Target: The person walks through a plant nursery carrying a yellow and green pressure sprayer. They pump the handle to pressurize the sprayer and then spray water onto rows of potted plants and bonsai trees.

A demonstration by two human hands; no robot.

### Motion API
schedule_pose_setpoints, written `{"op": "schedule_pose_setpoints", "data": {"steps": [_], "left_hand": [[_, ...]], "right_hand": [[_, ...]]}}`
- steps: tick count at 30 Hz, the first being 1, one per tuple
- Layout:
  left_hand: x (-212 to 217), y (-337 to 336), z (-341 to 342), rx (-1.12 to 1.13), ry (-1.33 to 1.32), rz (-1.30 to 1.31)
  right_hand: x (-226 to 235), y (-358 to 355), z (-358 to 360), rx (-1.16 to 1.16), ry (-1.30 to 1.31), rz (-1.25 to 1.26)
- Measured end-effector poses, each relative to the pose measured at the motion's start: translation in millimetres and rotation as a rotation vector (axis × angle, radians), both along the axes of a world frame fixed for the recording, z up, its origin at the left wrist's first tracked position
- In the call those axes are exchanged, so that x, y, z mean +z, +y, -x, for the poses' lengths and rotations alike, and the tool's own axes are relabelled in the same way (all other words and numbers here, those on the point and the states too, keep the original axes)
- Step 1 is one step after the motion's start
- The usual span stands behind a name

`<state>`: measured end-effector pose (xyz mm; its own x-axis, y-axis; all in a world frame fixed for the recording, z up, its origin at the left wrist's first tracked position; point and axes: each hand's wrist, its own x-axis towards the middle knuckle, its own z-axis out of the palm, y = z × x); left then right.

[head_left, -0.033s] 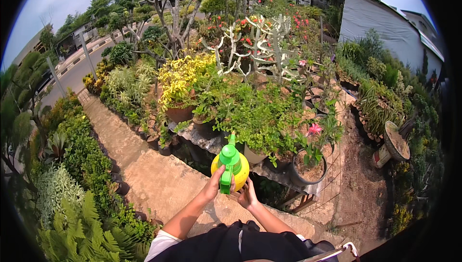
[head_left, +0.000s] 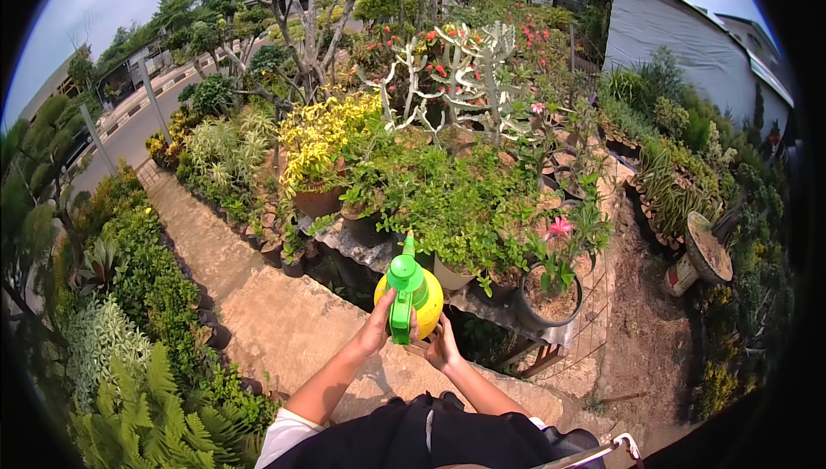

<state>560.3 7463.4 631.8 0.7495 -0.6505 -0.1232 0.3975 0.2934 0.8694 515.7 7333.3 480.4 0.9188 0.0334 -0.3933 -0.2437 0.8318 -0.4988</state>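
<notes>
A round yellow spray bottle (head_left: pixel 429 317) with a green pump head is held in front of me, its nozzle pointing away toward the potted plants. My left hand (head_left: pixel 374 328) wraps round its green handle (head_left: pixel 401 317). Against the lower right side of the yellow body my right hand (head_left: pixel 443 348) rests with bent fingers, supporting it; its fingertips are partly hidden behind the bottle. Just beyond the nozzle grow leafy green potted plants (head_left: pixel 456 202). To their right, a black pot (head_left: pixel 535 318) bears a plant with a pink flower (head_left: pixel 559 228).
The pots stand on a raised bench (head_left: pixel 482 310). A paved path (head_left: pixel 275 305) runs at my left, bordered by low shrubs (head_left: pixel 142 271). Behind the green plants are a yellow-leaved potted plant (head_left: pixel 323 142) and pale cactus-like stems (head_left: pixel 490 82). A dish-topped stand (head_left: pixel 707 249) leans at the right.
The spray bottle and both hands sit very slightly farther left and higher in the picture, while the surroundings have shifted slightly too. Both hands keep their hold.
</notes>
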Motion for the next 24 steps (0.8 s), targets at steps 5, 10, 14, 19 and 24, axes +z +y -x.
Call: {"op": "schedule_pose_setpoints", "data": {"steps": [5,10,14,19,24], "left_hand": [[-5.4,-20.8,-23.7,-0.070,0.026,0.041],[-0.8,-45.6,-23.6,0.034,-0.004,-0.014],[-3.1,-53.6,-27.3,0.107,0.002,0.000],[-6.1,-52.2,-27.9,0.181,0.041,0.037],[-14.5,-48.1,-32.8,0.268,0.047,0.066]], "right_hand": [[7.8,-12.1,0.0,0.044,0.011,0.035],[7.4,-27.6,-9.8,0.045,-0.024,0.020],[-2.5,-40.1,-15.4,0.093,-0.029,0.151],[-0.3,-52.8,-12.4,0.245,0.039,0.403],[9.4,-48.9,-8.3,0.098,-0.221,1.249]]}}
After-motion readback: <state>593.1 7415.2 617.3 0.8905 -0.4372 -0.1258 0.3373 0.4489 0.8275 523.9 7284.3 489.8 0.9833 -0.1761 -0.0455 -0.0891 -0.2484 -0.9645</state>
